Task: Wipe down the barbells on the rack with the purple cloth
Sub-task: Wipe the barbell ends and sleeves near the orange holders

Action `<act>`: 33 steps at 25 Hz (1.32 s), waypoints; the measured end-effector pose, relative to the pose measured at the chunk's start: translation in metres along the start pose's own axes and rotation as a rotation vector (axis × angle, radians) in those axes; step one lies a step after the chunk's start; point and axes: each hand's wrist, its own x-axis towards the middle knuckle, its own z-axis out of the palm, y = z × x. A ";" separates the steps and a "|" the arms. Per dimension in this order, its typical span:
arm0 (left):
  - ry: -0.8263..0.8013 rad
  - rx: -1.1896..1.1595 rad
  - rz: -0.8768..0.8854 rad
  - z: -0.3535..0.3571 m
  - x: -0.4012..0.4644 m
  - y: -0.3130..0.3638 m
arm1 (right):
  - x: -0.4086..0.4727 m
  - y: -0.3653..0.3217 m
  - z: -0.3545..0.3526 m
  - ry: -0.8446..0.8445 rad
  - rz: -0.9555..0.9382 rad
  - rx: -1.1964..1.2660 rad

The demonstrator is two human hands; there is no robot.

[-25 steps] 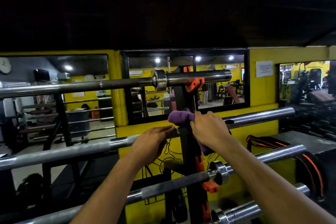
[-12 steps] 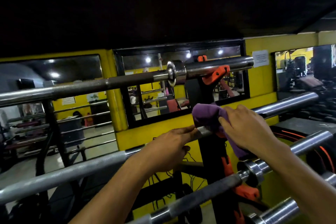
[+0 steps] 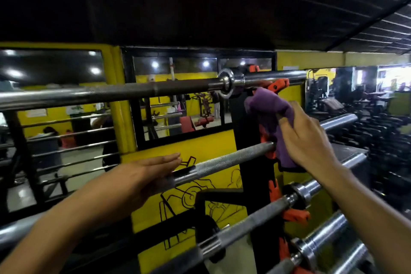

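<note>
Several steel barbells lie across a black rack upright [image 3: 249,162] with orange hooks. My right hand [image 3: 304,138] grips the purple cloth [image 3: 272,113] and holds it against the second barbell [image 3: 226,158] where it meets the upright. The cloth's upper end rises close under the top barbell [image 3: 133,91]. My left hand [image 3: 151,173] lies on the second barbell's shaft further left, fingers straight. Two more barbells [image 3: 262,211] sit lower on the rack.
Behind the rack stands a yellow wall [image 3: 200,147] with black-framed mirrors [image 3: 178,100]. Barbell sleeves [image 3: 329,231] stick out to the lower right. Dark gym machines [image 3: 367,104] fill the far right. A low black ceiling hangs overhead.
My right hand has slid the cloth to the right along the second barbell, up to the upright. My left hand has uncurled from gripping the shaft and now rests flat on it.
</note>
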 end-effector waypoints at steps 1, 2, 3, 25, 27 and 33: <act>-0.004 -0.012 -0.001 -0.001 -0.012 -0.002 | -0.005 -0.011 0.008 -0.020 -0.018 0.036; -0.017 -0.004 0.001 -0.001 -0.022 -0.002 | -0.009 -0.018 0.018 -0.044 -0.021 0.071; -0.019 0.009 0.009 -0.001 -0.031 -0.003 | -0.011 -0.021 0.028 -0.057 0.001 0.112; -0.029 -0.052 0.099 -0.006 -0.029 -0.012 | -0.090 -0.071 0.131 -0.102 -0.249 -0.280; -0.030 -0.078 0.091 -0.004 -0.028 -0.014 | -0.076 -0.065 0.135 -0.102 -0.333 -0.268; -0.044 -0.098 0.102 -0.001 -0.028 -0.019 | -0.014 0.021 0.108 -0.067 -0.166 -0.268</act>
